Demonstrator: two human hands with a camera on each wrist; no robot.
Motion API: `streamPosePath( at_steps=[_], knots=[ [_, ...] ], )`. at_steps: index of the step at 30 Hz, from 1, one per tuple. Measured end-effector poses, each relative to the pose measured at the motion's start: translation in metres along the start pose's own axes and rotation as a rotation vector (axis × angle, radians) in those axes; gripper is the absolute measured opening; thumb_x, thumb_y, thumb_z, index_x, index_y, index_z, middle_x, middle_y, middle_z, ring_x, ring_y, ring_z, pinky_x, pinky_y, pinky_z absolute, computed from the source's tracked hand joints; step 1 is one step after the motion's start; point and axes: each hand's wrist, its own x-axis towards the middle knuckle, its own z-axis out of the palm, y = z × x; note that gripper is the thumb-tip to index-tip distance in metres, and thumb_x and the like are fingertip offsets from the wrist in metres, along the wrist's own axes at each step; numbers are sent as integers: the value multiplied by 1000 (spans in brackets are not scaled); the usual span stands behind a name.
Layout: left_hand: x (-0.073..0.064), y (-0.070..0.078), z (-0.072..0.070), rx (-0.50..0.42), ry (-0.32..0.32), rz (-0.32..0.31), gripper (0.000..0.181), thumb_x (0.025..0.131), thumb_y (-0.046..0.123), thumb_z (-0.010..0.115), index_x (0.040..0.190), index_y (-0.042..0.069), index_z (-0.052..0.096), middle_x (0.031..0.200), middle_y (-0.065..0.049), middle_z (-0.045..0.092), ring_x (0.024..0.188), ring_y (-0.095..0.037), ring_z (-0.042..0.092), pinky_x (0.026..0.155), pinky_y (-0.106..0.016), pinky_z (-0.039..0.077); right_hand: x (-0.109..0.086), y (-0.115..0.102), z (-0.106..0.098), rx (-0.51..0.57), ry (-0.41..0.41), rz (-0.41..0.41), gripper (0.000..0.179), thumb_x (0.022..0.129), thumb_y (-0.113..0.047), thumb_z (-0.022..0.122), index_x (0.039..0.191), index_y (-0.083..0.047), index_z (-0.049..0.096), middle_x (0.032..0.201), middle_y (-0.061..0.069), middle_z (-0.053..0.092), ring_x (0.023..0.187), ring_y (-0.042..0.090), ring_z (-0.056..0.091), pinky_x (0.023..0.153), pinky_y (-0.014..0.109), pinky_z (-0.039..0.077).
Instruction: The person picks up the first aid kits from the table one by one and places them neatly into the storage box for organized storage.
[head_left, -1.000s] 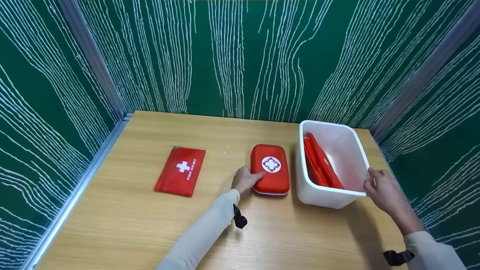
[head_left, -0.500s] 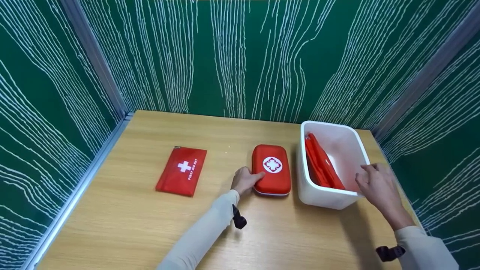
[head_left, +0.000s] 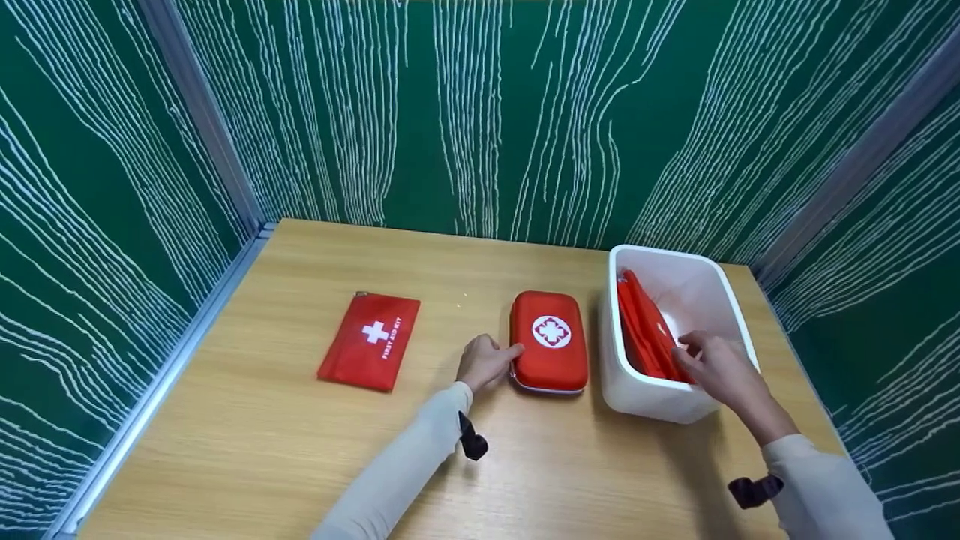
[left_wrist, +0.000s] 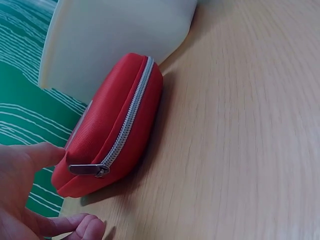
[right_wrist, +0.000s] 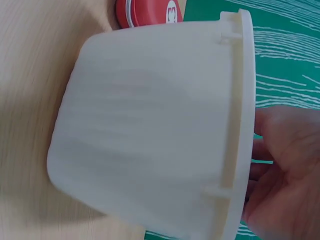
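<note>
A red zippered first aid case (head_left: 551,367) with a round white cross emblem lies on the table. My left hand (head_left: 484,363) is at its left side. In the left wrist view my thumb (left_wrist: 47,154) touches the case near the zipper pull (left_wrist: 85,169), while the other fingers are loosely bent and apart from it. Right of the case stands a white plastic bin (head_left: 660,405) with red pouches (head_left: 646,330) leaning inside. My right hand (head_left: 721,371) reaches over the bin's near rim, fingertips by the pouches; the right wrist view hides those fingertips behind the bin wall.
A flat red first aid pouch (head_left: 370,341) with a white cross lies on the left of the wooden table (head_left: 247,420). Green walls with white lines (head_left: 465,120) close off the back and both sides. The bin is near the table's right edge.
My right hand has let go of the bin's right rim and moved left and inward, over the bin to the pouches. My left hand stays by the case. The view has shifted slightly.
</note>
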Motion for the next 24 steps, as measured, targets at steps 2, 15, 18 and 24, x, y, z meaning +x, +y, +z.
streamPosePath(
  at_steps=[2,15,18,24],
  knots=[
    [0,0,0,-6,-5,-7,39,84,45,72,78,12,51,71,0,48,67,-15,49,59,-24,36,4,-3,1,-1,-7,-18,42,92,-23,67,124,3,61,105,20,67,82,24,59,69,32,58],
    [2,-3,-2,-5,14,17,39,83,44,73,77,11,52,69,1,48,66,-15,49,59,-23,35,15,-19,11,-54,-18,-97,33,89,-15,70,117,4,67,101,20,69,86,28,58,73,34,53],
    [1,-2,-2,-11,11,19,39,83,44,72,78,11,52,69,1,47,66,-14,48,58,-23,35,17,-20,14,-75,-23,-105,32,89,-16,70,115,4,68,100,19,69,86,28,58,73,35,52],
    [1,-2,-1,8,23,38,39,83,45,71,79,10,53,68,2,47,67,-14,48,60,-23,35,20,-24,14,-103,-56,-94,37,90,-20,70,119,3,67,103,21,68,89,31,57,72,35,50]
  ],
)
